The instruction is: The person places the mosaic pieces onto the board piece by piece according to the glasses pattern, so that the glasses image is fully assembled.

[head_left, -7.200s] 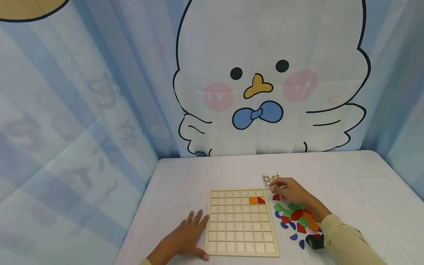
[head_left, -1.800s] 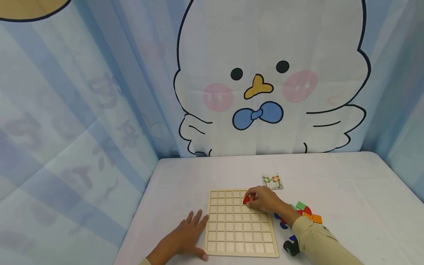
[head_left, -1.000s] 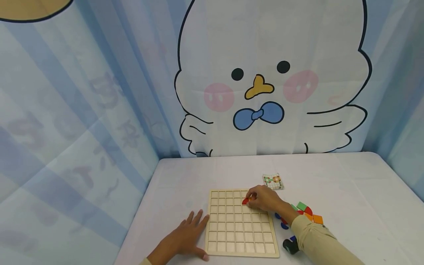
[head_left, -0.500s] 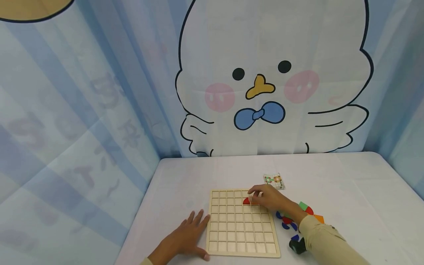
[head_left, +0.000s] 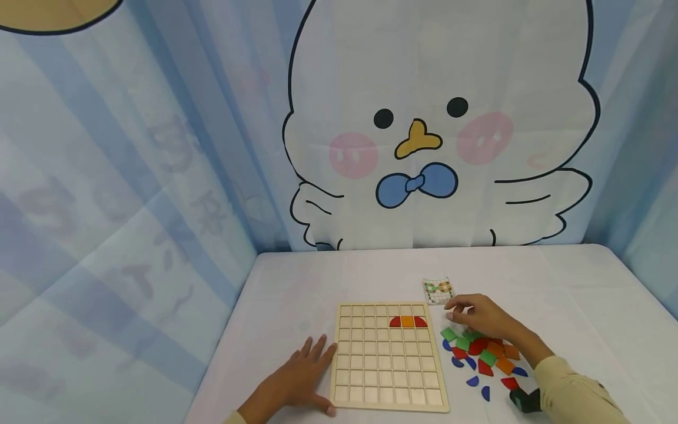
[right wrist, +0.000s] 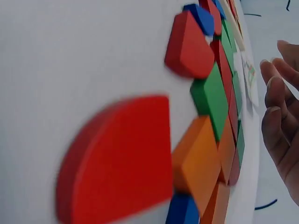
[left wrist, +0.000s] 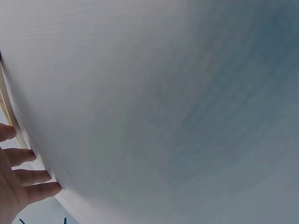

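Note:
A wooden grid board (head_left: 378,377) lies on the white table. In its second row from the far edge sit a red quarter-circle block (head_left: 395,322), an orange square block (head_left: 407,321) and another red quarter-circle block (head_left: 420,322), side by side. My left hand (head_left: 303,374) lies with spread fingers at the board's left edge. My right hand (head_left: 479,315) hovers beyond the loose blocks with its fingers loosely bent; the right wrist view shows nothing between the fingers (right wrist: 274,93). A small pattern card (head_left: 438,290) lies close to its fingertips.
Right of the board lie several loose blocks: green squares (head_left: 488,357), orange squares (head_left: 505,365), red quarter circles (head_left: 484,367) and blue half circles (head_left: 472,381). A dark object (head_left: 524,400) is by the right sleeve. A printed curtain (head_left: 413,218) stands behind the table.
My right hand placed a red quarter-circle block left of the orange square, let it go, and moved right off the board to the loose blocks. The left hand stayed at the board's edge.

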Tool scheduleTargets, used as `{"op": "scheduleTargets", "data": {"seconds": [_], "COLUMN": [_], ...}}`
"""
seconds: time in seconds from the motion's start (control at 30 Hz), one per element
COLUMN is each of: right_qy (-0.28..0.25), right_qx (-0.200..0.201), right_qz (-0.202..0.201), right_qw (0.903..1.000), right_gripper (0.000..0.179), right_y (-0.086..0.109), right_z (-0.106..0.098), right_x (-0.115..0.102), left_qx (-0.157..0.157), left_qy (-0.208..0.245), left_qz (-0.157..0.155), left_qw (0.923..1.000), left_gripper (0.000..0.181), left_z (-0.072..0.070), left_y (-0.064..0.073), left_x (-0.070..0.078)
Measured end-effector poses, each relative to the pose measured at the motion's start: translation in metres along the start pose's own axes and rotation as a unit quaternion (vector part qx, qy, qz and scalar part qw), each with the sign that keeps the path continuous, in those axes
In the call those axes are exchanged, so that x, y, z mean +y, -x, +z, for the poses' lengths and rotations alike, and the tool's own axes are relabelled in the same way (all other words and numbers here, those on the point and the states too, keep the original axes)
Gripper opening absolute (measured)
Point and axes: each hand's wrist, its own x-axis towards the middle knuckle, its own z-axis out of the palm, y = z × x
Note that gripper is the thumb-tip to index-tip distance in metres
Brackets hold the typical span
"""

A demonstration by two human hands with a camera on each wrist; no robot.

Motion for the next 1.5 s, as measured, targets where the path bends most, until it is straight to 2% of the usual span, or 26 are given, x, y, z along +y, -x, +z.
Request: {"op": "scheduleTargets", "data": {"seconds": [0.17, 0.27, 0.4, 0.5, 0.7, 0.9, 1.03, 1.27, 1.5], "right_qy": [0.001, 0.005, 0.025, 0.053, 0.083, 0.088, 0.092, 0.075, 0.037], "right_qx": [-0.02, -0.036, -0.045, -0.044, -0.027, -0.005, -0.001, -0.018, -0.043], "right_qz": [0.035, 0.046, 0.047, 0.04, 0.025, 0.013, 0.01, 0.002, 0.016], "right_qw": [0.9992, 0.9983, 0.9975, 0.9968, 0.9959, 0.9961, 0.9957, 0.997, 0.9983], "right_gripper": [0.031, 0.038, 0.047, 0.045, 0.037, 0.027, 0.028, 0.031, 0.025], "right_y": [0.018, 0.031, 0.052, 0.065, 0.086, 0.092, 0.092, 0.093, 0.092], "right_z": [-0.02, -0.033, -0.049, -0.057, -0.058, -0.051, -0.049, -0.049, -0.048], "right_x": [0.018, 0.028, 0.045, 0.056, 0.07, 0.073, 0.073, 0.071, 0.067], "left_qx": [-0.002, -0.002, -0.001, 0.001, -0.003, -0.007, -0.007, -0.009, -0.01], "left_qy": [0.0, 0.002, -0.001, -0.006, -0.012, -0.003, -0.004, -0.003, 0.0], "left_qz": [-0.002, 0.0, 0.0, -0.003, -0.004, -0.005, -0.005, -0.006, -0.009], "left_qw": [1.0, 1.0, 1.0, 1.0, 0.9999, 1.0, 1.0, 0.9999, 0.9999], "left_gripper": [0.123, 0.123, 0.123, 0.123, 0.122, 0.122, 0.122, 0.123, 0.122], "left_z": [0.001, 0.001, 0.001, 0.0, -0.003, -0.005, -0.004, -0.004, -0.004], "left_y": [0.0, 0.0, -0.001, 0.0, 0.001, 0.002, 0.002, 0.001, -0.001], "left_x": [-0.002, -0.002, -0.002, -0.001, 0.0, 0.001, 0.002, 0.001, 0.002]}}
